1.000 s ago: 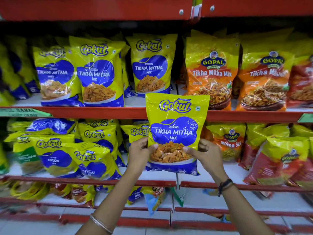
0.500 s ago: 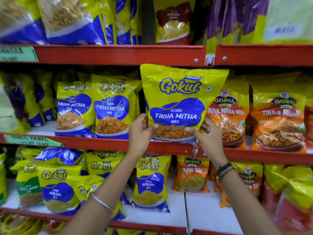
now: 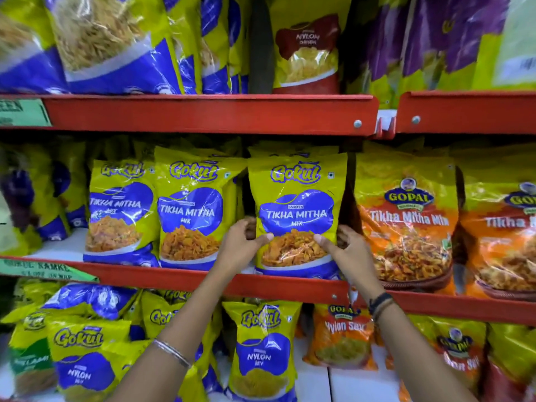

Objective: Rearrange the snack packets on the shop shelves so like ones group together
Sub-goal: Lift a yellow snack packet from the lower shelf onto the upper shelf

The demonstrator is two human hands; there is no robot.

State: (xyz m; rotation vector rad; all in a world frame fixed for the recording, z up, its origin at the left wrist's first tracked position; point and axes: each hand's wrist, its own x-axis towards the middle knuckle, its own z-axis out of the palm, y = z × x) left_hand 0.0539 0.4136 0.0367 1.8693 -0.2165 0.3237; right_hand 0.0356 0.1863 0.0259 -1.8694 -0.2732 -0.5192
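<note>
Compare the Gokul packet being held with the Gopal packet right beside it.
The Gokul packet is yellow with a blue patch; the Gopal packet is yellow fading to orange. Both hands, left and right, grip the Gokul packet; nobody touches the Gopal packet. Both read Tikha Mitha Mix and stand upright on the same red shelf.

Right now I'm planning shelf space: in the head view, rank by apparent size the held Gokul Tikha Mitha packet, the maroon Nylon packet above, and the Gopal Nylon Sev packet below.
1. Held Gokul Tikha Mitha packet, largest.
2. and 3. Maroon Nylon packet and Gopal Nylon Sev packet look about alike; the first is cut off by the frame, the second partly hidden, so no ranking.
</note>
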